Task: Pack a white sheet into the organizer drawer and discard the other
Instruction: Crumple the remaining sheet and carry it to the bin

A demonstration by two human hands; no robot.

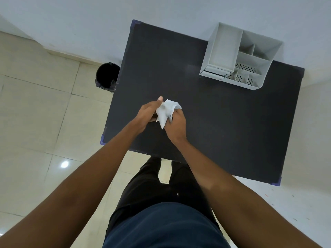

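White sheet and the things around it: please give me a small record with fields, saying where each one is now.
white sheet: crumpled, held above the table between both hands
left hand: grip closed on the sheet's left side
right hand: grip closed on the sheet's right side
table: dark top, person standing at its near edge
organizer: white, at the far right of the table, compartments look empty
drawer: low at the organizer's front, looks closed
bin: black, on the floor left of the table
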